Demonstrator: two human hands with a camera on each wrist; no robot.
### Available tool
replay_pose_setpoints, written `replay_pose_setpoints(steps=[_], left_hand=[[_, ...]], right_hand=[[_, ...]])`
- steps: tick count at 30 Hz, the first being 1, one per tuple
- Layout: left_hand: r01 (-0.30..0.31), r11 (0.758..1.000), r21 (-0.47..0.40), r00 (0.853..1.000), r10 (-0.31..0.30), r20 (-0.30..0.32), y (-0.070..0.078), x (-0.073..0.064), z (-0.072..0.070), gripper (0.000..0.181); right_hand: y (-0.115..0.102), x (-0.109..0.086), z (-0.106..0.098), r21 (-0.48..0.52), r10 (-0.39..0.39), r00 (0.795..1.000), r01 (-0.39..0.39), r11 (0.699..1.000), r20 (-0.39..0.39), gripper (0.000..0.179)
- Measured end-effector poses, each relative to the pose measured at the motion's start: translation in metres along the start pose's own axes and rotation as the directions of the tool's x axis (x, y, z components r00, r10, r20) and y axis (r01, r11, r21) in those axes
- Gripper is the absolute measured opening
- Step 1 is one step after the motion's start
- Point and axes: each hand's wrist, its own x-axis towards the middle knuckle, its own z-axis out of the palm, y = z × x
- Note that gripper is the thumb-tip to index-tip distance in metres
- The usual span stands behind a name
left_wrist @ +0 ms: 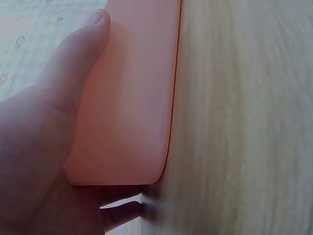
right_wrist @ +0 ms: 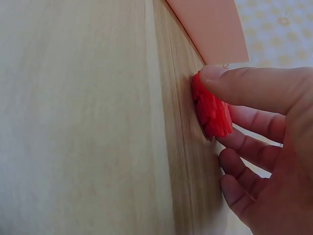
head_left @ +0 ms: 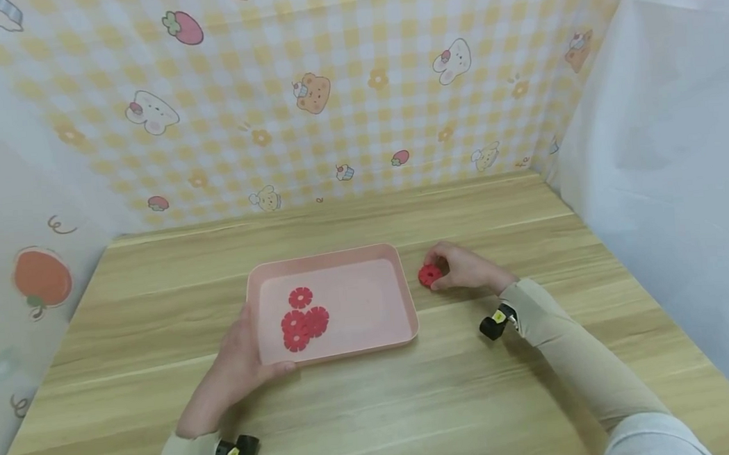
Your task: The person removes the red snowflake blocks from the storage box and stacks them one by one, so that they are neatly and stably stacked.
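Note:
A shallow pink tray point(head_left: 369, 304) rests on the table, with several red notched plastic discs point(head_left: 300, 298) lying in its left half, some overlapping. My left hand point(head_left: 237, 357) grips the tray's near left corner, thumb along the near wall and fingers against the left side. Beyond the tray's right side, my right hand point(head_left: 464, 266) pinches a small stack of red notched discs point(right_wrist: 212, 110) between thumb and fingers. In the right wrist view the stack stands tilted, its lower edge right at the tabletop. The last two fingers curl loosely beside it.
The wood-grain table point(head_left: 376, 415) runs back to a yellow checked cloth point(head_left: 358, 130) with cartoon prints. White sheeting point(head_left: 666, 132) hangs along the right side. Black wrist cameras point(head_left: 494, 324) stick out from both sleeves.

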Motion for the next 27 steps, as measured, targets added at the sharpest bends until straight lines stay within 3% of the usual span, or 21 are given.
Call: replay_pose_setpoints(steps=[4, 10, 15, 27], left_hand=[[-0.010, 1.000, -0.018, 1.000, 0.010, -0.005, 0.001, 0.000, 0.000, 0.115], [0.036, 0.999, 0.005, 0.999, -0.036, 0.012, 0.003, -0.002, 0.000, 0.115], [0.041, 0.999, 0.010, 0.999, -0.041, 0.015, 0.003, -0.002, 0.000, 0.115], [0.033, 0.999, 0.017, 0.999, -0.033, 0.012, 0.003, -0.001, -0.002, 0.115]], right_hand=[[0.000, -0.001, 0.000, 0.013, -0.011, 1.000, 0.011, 1.000, 0.001, 0.041], [0.000, -0.002, -0.001, 0.058, -0.001, 1.000, 0.001, 0.998, 0.001, 0.047], [0.000, -0.001, -0.003, 0.049, -0.010, 1.000, 0.010, 0.999, 0.014, 0.051], [-0.005, 0.008, -0.014, 0.025, -0.014, 0.991, 0.011, 1.000, 0.131, 0.051]])
